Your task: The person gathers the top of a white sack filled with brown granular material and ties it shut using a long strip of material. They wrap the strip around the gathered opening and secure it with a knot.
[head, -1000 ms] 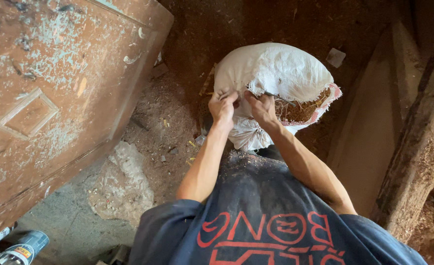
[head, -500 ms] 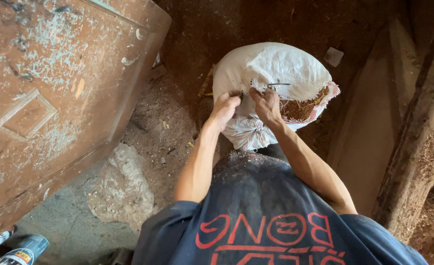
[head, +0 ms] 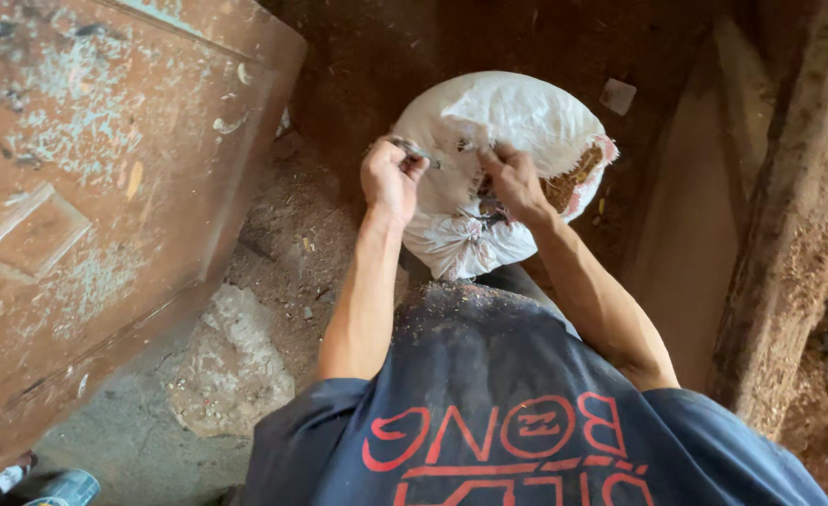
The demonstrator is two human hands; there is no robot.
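A bulging white woven sack (head: pixel 517 117) filled with sawdust stands on the dirt floor in front of me, its mouth partly open at the right with brown sawdust showing. My left hand (head: pixel 390 178) is closed on a thin dark metal needle-like tool (head: pixel 416 152) at the sack's left side. My right hand (head: pixel 512 183) pinches the gathered sack fabric near the middle. A dark string runs over the bunched fabric below my hands.
A large worn reddish-brown metal door panel (head: pixel 104 187) leans at the left. A pale rock (head: pixel 231 361) lies on the floor. A rough wooden post (head: pixel 793 244) and a plank (head: pixel 686 253) stand at the right. A can (head: pixel 62 489) sits bottom left.
My left hand has pulled away to the left from the sack's mouth with the thin tool. My right hand stays on the gathered fabric.
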